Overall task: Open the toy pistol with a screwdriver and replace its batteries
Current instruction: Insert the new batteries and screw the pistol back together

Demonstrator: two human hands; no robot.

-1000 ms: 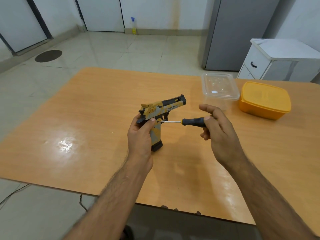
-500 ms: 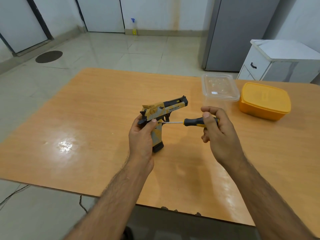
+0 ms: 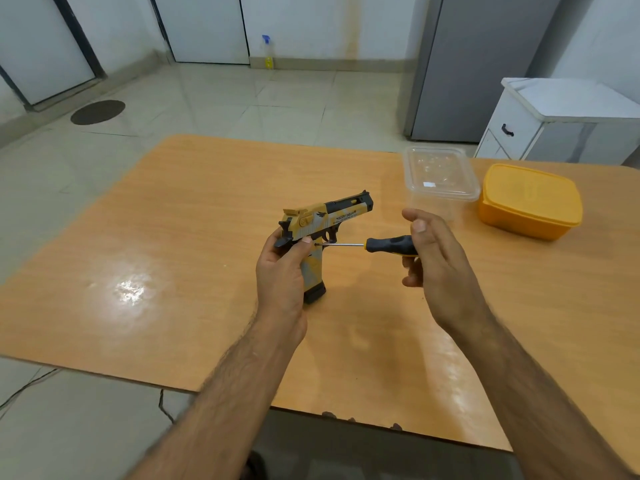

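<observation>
Left hand (image 3: 280, 271) gripping pistol (image 3: 325, 220) upright; right hand (image 3: 433, 258) pinching screwdriver (image 3: 388, 244), tip at grip screw. Light, slick plastic; hold by grip.

A single wide-angle view looks out from the person's head, facing forward and tilted down. It sits close above both forearms, which rise from the bottom edge. The left hand (image 3: 282, 271) and right hand (image 3: 440, 268) lie near the middle of the frame. The worktop (image 3: 173, 271) spreads beneath and beyond the hands, its near edge below the wrists. Past the hands, the floor (image 3: 242, 98) and the far wall fill the top.
</observation>
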